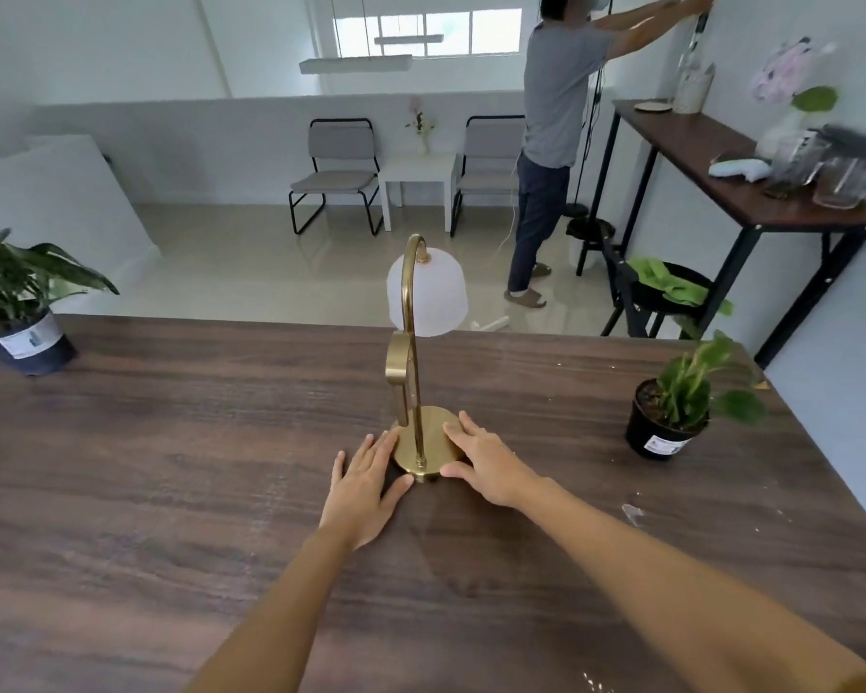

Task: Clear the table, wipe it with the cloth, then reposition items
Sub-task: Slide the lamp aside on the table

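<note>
Lamp (423,372) upright mid-surface (171,442). Left hand (366,487) and right hand (486,465) flat against brass base (433,445), fingers (463,432) spread, gripping nothing. Probably bottom-heavy, glass shade (433,292) fragile; best lifted by stem and base.

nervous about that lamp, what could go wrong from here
The lamp is tall, with its shade hanging off to the far side; pushed only at the base by the left hand and right hand, it might tip. Sliding it could also scratch the table.
</note>
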